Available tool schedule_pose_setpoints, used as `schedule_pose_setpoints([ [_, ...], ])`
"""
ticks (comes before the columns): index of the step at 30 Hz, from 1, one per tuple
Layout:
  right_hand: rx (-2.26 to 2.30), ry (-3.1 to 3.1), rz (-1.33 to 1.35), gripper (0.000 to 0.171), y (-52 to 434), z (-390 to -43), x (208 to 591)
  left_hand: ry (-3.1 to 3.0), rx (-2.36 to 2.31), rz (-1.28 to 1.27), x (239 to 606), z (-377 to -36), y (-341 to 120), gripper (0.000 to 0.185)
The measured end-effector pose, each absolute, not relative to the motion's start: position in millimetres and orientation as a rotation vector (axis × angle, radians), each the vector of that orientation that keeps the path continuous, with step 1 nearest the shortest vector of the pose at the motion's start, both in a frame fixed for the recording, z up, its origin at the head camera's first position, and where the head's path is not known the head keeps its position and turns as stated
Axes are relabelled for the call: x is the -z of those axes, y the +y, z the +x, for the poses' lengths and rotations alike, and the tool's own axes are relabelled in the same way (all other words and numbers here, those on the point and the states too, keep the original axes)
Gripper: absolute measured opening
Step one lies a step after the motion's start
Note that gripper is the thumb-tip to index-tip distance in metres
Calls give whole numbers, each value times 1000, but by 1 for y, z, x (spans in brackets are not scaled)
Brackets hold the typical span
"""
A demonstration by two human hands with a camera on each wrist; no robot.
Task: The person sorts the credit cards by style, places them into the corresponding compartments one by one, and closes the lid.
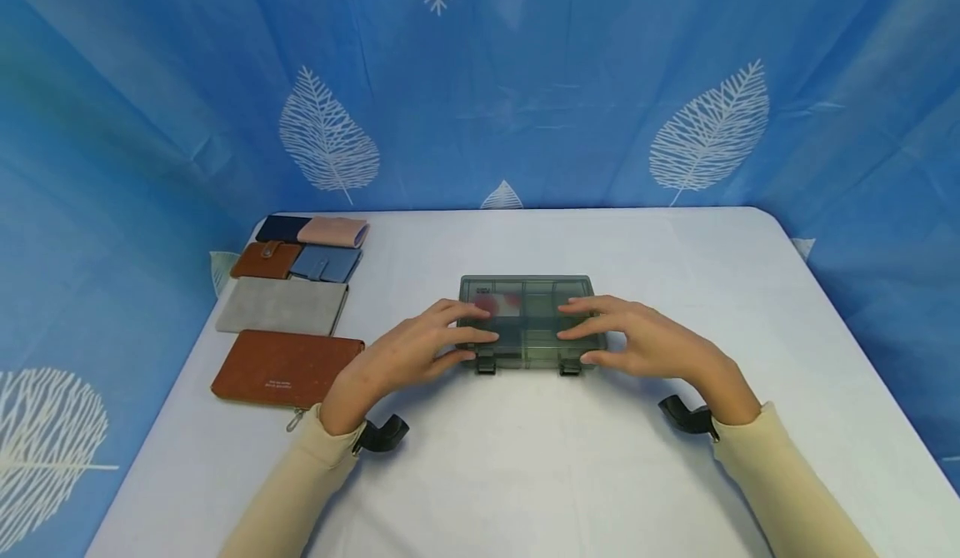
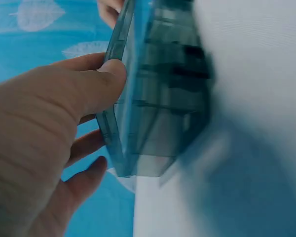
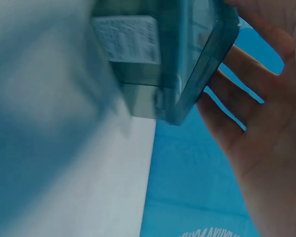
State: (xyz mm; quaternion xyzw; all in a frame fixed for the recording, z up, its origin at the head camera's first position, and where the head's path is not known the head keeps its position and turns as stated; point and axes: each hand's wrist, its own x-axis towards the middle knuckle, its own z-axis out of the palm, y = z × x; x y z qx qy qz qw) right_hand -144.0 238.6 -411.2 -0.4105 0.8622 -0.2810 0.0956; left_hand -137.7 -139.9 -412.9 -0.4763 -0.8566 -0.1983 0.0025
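With both the left hand (image 1: pixel 408 356) and right hand (image 1: pixel 645 343) resting loose-fingered, unclamped, on the smoky compartment box (image 1: pixel 529 321), thumbs would best lift its front latches (image 1: pixel 486 366) evenly.

Box (image 1: pixel 528 321) contents unreadable through the smoky lid in head view: just a red-and-white smear in the left compartments, half covered by left hand (image 1: pixel 408 358) fingers. Both front latches are too small to tell if they're engaged. Print on the brown wallet (image 1: pixel 285 368) at lower left is illegible. Wrist views (both motion-blurred) crop the box at the top edge; its label (image 3: pixel 129 39) text is unreadable. Right hand (image 3: pixel 266 123) runs off the right edge.
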Motion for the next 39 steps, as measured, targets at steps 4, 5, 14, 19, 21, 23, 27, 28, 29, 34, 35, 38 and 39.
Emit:
schedule_pose_setpoints([
  [4, 783, 2606, -1236, 44, 236, -143, 420, -2694, 576, -1467, 423, -136, -137, 40],
  [5, 781, 2614, -1232, 44, 235, -142, 421, -2693, 571, -1463, 424, -136, -137, 40],
  [14, 768, 2632, -1183, 42, 234, -141, 429, -2697, 585, -1451, 436, -137, -134, 38],
  [19, 740, 2650, -1210, 45, 232, -143, 428, -2707, 552, -1397, 436, -135, -131, 42],
  [21, 718, 2666, -1240, 48, 230, -144, 428, -2708, 513, -1379, 436, -134, -129, 45],
  [23, 688, 2690, -1272, 53, 228, -145, 430, -2696, 457, -1366, 437, -134, -127, 48],
  [27, 618, 2754, -1299, 61, 221, -144, 434, -2642, 364, -1340, 441, -133, -124, 50],
  [28, 600, 2771, -1298, 62, 220, -144, 435, -2624, 342, -1336, 442, -132, -123, 50],
  [29, 584, 2788, -1296, 63, 218, -143, 436, -2610, 326, -1332, 442, -132, -122, 50],
  [34, 584, 2801, -1284, 68, 216, -143, 436, -2590, 300, -1320, 443, -131, -120, 54],
  [35, 594, 2791, -1283, 68, 217, -143, 436, -2595, 305, -1322, 442, -131, -120, 56],
  [38, 625, 2746, -1274, 69, 222, -145, 435, -2614, 337, -1334, 441, -131, -123, 58],
  [39, 637, 2728, -1268, 69, 224, -146, 435, -2621, 347, -1344, 441, -131, -123, 58],
])
